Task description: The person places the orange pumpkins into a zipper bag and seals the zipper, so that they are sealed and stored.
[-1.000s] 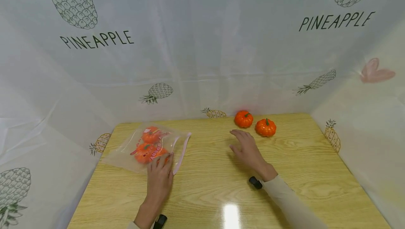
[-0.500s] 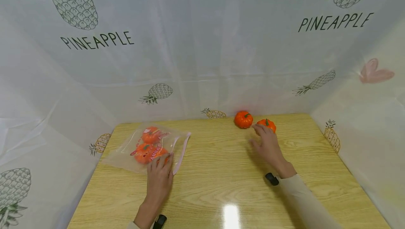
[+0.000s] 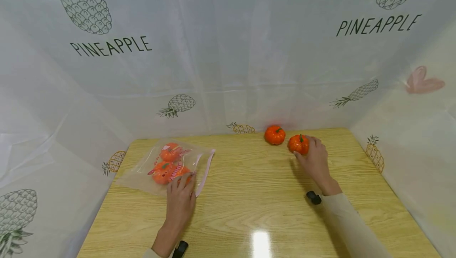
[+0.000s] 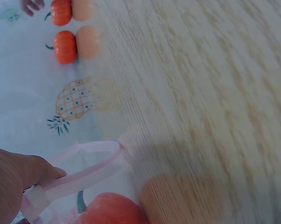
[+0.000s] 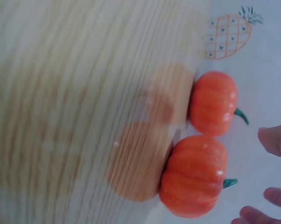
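My left hand (image 3: 181, 198) is at a clear plastic bag (image 3: 139, 179) with a pink rim, pinching its mouth; the thumb (image 4: 42, 170) lies over the rim in the left wrist view. Inside the bag are orange toy pumpkins (image 3: 162, 173). At the table's back edge, my right hand (image 3: 315, 161) is spread around the right side of a loose toy pumpkin (image 3: 297, 144) with a green stem. In the right wrist view a gap shows between its fingers (image 5: 277, 196) and this pumpkin (image 5: 194, 177). A second loose pumpkin (image 3: 274, 135) sits just to the left.
The wooden table (image 3: 228, 194) meets a white pineapple-printed cloth (image 3: 228, 72) behind the pumpkins, with more cloth at both sides. Black wrist straps show on the left wrist (image 3: 180, 249) and right wrist (image 3: 314, 198). Light glares off the table front.
My right hand has moved rightward, passing in front of the right loose pumpkin to its right side. My left hand and the bag have stayed in place.
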Tool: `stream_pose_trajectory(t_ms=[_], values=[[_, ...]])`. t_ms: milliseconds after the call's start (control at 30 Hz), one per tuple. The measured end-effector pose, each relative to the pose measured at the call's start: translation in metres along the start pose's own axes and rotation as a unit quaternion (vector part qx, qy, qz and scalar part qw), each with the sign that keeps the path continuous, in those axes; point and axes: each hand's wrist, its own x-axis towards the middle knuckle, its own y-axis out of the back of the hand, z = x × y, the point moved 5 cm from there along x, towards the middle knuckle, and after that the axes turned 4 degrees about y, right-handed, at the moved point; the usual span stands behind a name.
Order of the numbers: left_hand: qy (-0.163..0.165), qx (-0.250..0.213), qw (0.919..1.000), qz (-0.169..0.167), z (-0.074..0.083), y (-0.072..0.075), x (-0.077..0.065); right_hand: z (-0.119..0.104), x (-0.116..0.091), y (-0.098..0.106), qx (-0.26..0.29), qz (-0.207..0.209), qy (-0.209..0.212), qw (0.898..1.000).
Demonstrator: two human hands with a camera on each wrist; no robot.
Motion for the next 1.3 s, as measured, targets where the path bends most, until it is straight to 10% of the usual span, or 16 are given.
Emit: stream_pose_trajectory(t_ms=[633,1300], values=[[0.001,0.013,0.9998,-0.012,0.000,0.000,0.001,0.032,0.008,-0.015,-0.028,-0.138,-0.108,0.984],[-0.004,0.008,0.9999,-0.006,0.001,-0.002,0.000,0.027,0.002,-0.020,0.020,-0.132,-0.127,0.983]])
